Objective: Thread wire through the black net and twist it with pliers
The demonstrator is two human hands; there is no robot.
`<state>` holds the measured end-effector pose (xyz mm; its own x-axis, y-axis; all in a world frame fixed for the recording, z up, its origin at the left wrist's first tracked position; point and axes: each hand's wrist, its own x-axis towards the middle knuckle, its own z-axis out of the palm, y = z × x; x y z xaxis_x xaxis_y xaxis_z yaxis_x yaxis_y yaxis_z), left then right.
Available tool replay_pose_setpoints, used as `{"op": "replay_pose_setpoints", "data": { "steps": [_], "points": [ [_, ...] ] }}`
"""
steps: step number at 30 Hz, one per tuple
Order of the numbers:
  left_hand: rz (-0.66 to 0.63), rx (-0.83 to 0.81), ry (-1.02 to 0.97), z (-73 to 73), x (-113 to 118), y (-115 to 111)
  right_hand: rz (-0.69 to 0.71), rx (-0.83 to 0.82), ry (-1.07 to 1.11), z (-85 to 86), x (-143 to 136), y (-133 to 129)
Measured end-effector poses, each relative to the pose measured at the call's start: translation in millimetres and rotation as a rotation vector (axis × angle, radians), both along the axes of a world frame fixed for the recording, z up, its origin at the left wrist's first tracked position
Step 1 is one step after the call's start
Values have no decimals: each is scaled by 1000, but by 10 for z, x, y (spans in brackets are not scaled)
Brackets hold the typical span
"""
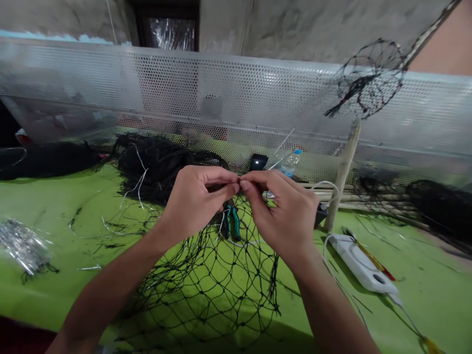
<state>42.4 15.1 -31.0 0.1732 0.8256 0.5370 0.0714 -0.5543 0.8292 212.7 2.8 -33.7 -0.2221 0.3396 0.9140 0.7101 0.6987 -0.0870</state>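
Observation:
A black knotted net (221,280) hangs below my two hands, spread over the green table cover. My left hand (195,196) pinches a strand at the net's top with thumb and forefinger. Tip to tip with it, my right hand (282,209) pinches the same spot. The bit of cord between the fingertips is mostly hidden. Behind the net and under my hands lie pliers (232,223) with teal and black handles.
Black netting (155,157) is heaped behind my left hand. A white power strip (363,263) with a cable lies at right, near a wooden post (342,172). A water bottle (291,164) stands before the perforated metal panel (236,93). Silvery strips (24,246) lie far left.

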Motion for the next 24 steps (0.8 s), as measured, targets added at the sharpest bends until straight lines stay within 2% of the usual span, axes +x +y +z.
{"op": "replay_pose_setpoints", "data": {
  "steps": [3,6,8,16,19,24],
  "points": [
    [61,84,30,-10,18,-19,-40,-37,64,-22,-33,0],
    [120,160,98,8,4,-49,33,-68,183,-51,-41,26],
    [112,162,133,32,-23,-65,71,-35,198,-67,-35,47],
    [37,86,156,133,-146,-103,147,312,1,-180,8,171],
    [45,70,195,162,-169,-121,159,369,-48,-200,27,201],
    [9,57,151,173,-187,-98,168,391,-134,-173,40,199]
  ]
}}
